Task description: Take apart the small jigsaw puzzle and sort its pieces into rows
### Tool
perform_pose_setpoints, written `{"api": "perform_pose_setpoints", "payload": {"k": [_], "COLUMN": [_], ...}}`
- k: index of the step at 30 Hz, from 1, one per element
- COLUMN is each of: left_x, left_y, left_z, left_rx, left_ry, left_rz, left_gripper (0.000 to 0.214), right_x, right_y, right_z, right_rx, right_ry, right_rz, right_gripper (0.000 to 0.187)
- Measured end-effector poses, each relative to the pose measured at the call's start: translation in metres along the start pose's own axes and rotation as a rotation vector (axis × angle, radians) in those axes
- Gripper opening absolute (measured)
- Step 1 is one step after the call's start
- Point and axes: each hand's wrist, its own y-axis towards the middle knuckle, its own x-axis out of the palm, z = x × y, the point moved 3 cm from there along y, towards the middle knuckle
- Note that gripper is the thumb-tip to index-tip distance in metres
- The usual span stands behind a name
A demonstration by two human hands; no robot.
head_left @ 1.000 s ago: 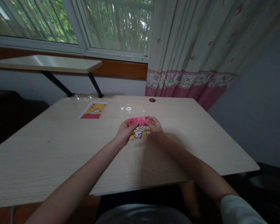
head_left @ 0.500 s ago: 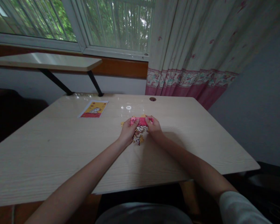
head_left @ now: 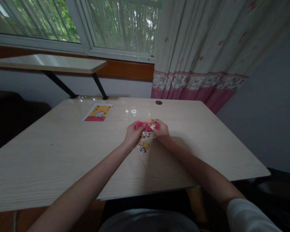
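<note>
My left hand (head_left: 132, 134) is closed on pink jigsaw puzzle pieces (head_left: 139, 124), thumb on top. Opposite it, my right hand (head_left: 162, 131) pinches more pink puzzle pieces (head_left: 157, 127), where a pale piece (head_left: 152, 126) shows by the fingertips. Both hands are close together just above the desk, and I cannot tell whether the two pink parts still join. Below them is a row of white-patterned pieces (head_left: 148, 133). Nearer to me lies a small heap of yellow and white puzzle pieces (head_left: 142, 147). Some yellow pieces (head_left: 149, 120) peek out behind my hands.
A printed picture sheet (head_left: 99, 112), yellow and red with a white animal, lies at the back left of the wooden desk (head_left: 70, 154). A raised shelf (head_left: 53, 62) on black legs stands behind it. A curtain (head_left: 193, 64) hangs by the window at the back.
The straight pink strip held between both hands is now bent or parted in the middle. My right fingers have turned, and a pale piece shows there. The heap below is more exposed.
</note>
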Motion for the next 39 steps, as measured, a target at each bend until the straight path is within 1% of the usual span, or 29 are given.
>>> {"api": "perform_pose_setpoints", "payload": {"k": [4, 7, 9, 11, 14, 18, 20, 21, 23, 25, 27, 28, 31, 34, 36, 39], "left_x": [-0.001, 0.001, 0.002, 0.002, 0.002, -0.001, -0.006, -0.008, -0.012, -0.014, -0.015, -0.016, -0.015, -0.014, -0.015, -0.013], "left_y": [0.001, 0.000, -0.001, -0.003, -0.003, 0.000, 0.003, 0.004, 0.004, 0.001, -0.003, -0.004, -0.007, -0.006, -0.006, -0.009], "left_z": [0.000, -0.001, 0.000, 0.001, 0.003, 0.004, 0.005, 0.007, 0.011, 0.016, 0.022, 0.023, 0.026, 0.025, 0.028, 0.037], "left_rx": [0.004, -0.033, -0.031, -0.021, -0.029, -0.008, 0.033, 0.061, 0.134, 0.226, 0.296, 0.323, 0.392, 0.401, 0.418, 0.543], "left_ry": [0.007, 0.007, 0.010, 0.016, -0.001, -0.001, 0.086, 0.172, 0.425, 0.731, 0.959, 1.034, 1.164, 1.265, 1.308, 1.246], "left_rz": [0.032, -0.011, -0.036, -0.034, -0.009, 0.019, 0.045, 0.046, 0.013, -0.052, -0.056, -0.046, -0.058, -0.110, -0.062, 0.062], "left_gripper": [0.030, 0.031, 0.034, 0.036, 0.038, 0.036, 0.030, 0.026, 0.018, 0.013, 0.009, 0.009, 0.011, 0.020, 0.022, 0.024], "right_x": [0.005, 0.007, 0.009, 0.010, 0.007, -0.003, -0.008, -0.010, -0.012, -0.011, -0.009, -0.008, -0.006, -0.005, -0.005, -0.003], "right_y": [0.000, 0.002, 0.003, 0.003, 0.005, 0.008, 0.009, 0.010, 0.011, 0.011, 0.011, 0.011, 0.012, 0.014, 0.015, 0.016], "right_z": [0.005, 0.011, 0.015, 0.017, 0.018, 0.014, 0.014, 0.014, 0.015, 0.016, 0.017, 0.018, 0.021, 0.022, 0.024, 0.026], "right_rx": [0.018, 0.027, 0.039, 0.053, 0.062, 0.054, 0.064, 0.068, 0.068, 0.068, 0.081, 0.093, 0.137, 0.173, 0.204, 0.261], "right_ry": [0.037, 0.057, 0.082, 0.107, 0.131, 0.138, 0.126, 0.119, 0.107, 0.110, 0.138, 0.158, 0.218, 0.280, 0.343, 0.453], "right_rz": [0.001, 0.007, 0.000, -0.011, 0.004, 0.033, 0.036, 0.035, 0.029, 0.031, 0.034, 0.034, 0.035, 0.057, 0.063, 0.039], "right_gripper": [0.019, 0.022, 0.024, 0.025, 0.024, 0.025, 0.026, 0.026, 0.027, 0.027, 0.027, 0.027, 0.024, 0.019, 0.017, 0.024]}}
